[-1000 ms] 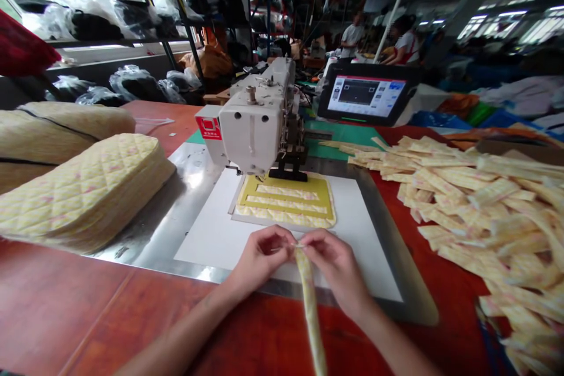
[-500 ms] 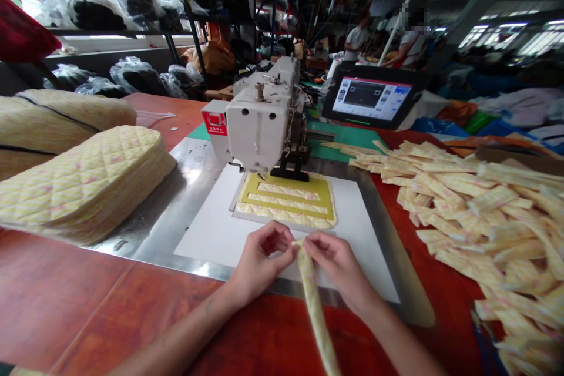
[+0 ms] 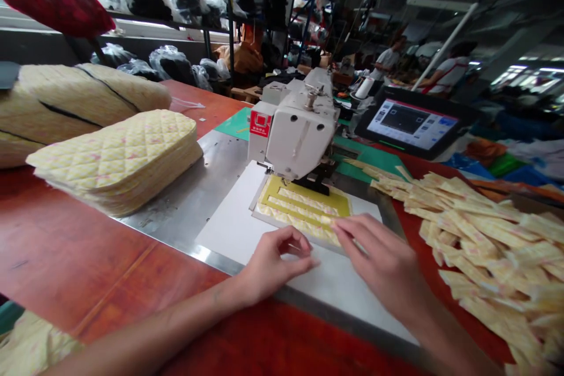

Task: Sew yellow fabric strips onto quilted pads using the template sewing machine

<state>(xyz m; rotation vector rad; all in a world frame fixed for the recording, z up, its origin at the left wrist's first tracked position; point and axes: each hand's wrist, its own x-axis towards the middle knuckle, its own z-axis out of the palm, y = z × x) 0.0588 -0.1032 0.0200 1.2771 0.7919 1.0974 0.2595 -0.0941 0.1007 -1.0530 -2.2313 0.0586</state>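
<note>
In the head view my right hand (image 3: 383, 264) pinches the end of a pale yellow fabric strip (image 3: 326, 220) between thumb and fingertips; most of the strip is hidden by the hand. It hovers over the front right of a quilted yellow piece (image 3: 295, 218) lying under a yellow slotted template (image 3: 304, 200). Lower and to the left, my left hand (image 3: 277, 261) curls above the white sheet (image 3: 233, 235), thumb and forefinger brought together with nothing visible in them. Directly behind the template stands the white sewing machine head (image 3: 299, 141).
A stack of quilted pieces (image 3: 118, 158) stands on the left by a wrapped bundle (image 3: 66, 100). Loose fabric strips (image 3: 484, 235) are heaped on the right. A lit control screen (image 3: 409, 123) is behind them. Two people work in the background.
Both hands were together on the strip's end; now they are apart. The right hand has moved forward and right with the strip, and the left has let go. The view has turned left.
</note>
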